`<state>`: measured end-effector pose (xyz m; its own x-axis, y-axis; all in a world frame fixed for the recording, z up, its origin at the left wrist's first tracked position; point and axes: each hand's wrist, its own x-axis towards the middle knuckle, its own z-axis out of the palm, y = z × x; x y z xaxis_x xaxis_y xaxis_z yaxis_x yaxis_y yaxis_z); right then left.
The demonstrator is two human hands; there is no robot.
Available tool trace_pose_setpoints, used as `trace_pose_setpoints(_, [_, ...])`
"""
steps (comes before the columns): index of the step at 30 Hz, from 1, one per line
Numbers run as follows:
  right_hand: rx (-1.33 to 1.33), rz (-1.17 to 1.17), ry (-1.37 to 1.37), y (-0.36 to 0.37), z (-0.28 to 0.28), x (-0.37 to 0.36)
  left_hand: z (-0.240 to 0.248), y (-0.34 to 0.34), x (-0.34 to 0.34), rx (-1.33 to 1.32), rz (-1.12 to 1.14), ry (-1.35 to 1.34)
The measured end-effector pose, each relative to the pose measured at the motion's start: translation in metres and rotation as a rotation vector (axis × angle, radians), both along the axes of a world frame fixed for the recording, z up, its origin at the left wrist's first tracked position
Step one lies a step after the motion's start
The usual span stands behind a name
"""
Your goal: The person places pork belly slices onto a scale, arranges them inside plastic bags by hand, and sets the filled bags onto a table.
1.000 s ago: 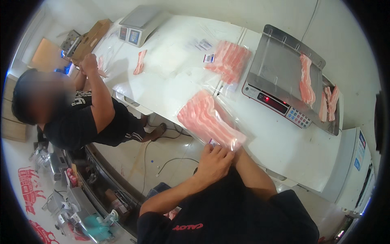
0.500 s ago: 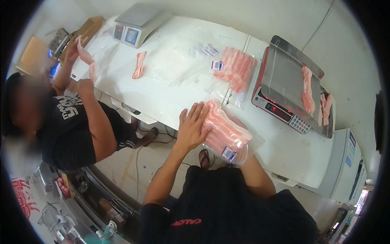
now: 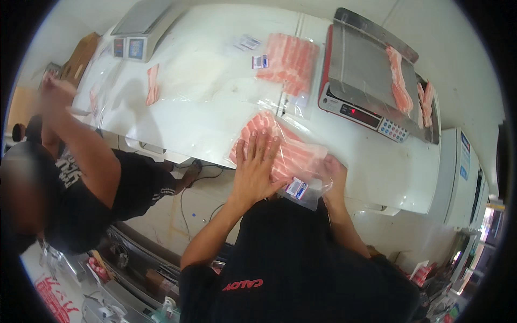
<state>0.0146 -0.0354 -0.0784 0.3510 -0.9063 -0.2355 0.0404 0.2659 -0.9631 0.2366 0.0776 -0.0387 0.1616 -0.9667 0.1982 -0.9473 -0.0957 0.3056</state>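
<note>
A clear plastic bag of pink sliced meat lies at the near edge of the white table. My left hand lies flat on the bag with its fingers spread. My right hand grips the bag's open end at the table edge, beside a small label. A second filled bag of sliced meat lies further back on the table.
A grey scale at the right carries strips of meat. Another scale stands at the far left, with a loose meat strip near it. A person in black works at the left, one arm raised.
The view has shifted closer. My left hand stays pressed flat on the bag, my right hand now holds its open end, and the person at the left has raised an arm higher.
</note>
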Motion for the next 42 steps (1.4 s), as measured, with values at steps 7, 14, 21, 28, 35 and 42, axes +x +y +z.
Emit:
trace_pose_setpoints(7, [-0.488, 0.177, 0.629, 0.010, 0.018, -0.025, 0.006, 0.008, -0.031, 0.099, -0.132, 0.082])
trace_pose_setpoints(14, [-1.279, 0.842, 0.624, -0.006, 0.027, -0.037, 0.020, 0.008, -0.075, -0.173, -0.198, 0.288])
trace_pose_setpoints(21, [-1.297, 0.869, 0.379, -0.043, 0.017, 0.037, 0.023, -0.024, -0.101, -0.047, -0.176, 0.020])
trace_pose_setpoints(28, [-1.496, 0.807, 0.650, -0.037, 0.019, 0.107, 0.041, -0.028, -0.099, -0.099, -0.280, -0.076])
trace_pose_setpoints(35, [-1.473, 0.822, 0.525, -0.053, -0.007, 0.116, 0.032, -0.028, -0.090, -0.208, -0.281, 0.119])
trace_pose_setpoints(42, [-1.533, 0.940, 0.721, -0.019, 0.038, 0.040, -0.005, 0.004, 0.032, -0.182, 0.114, 0.047])
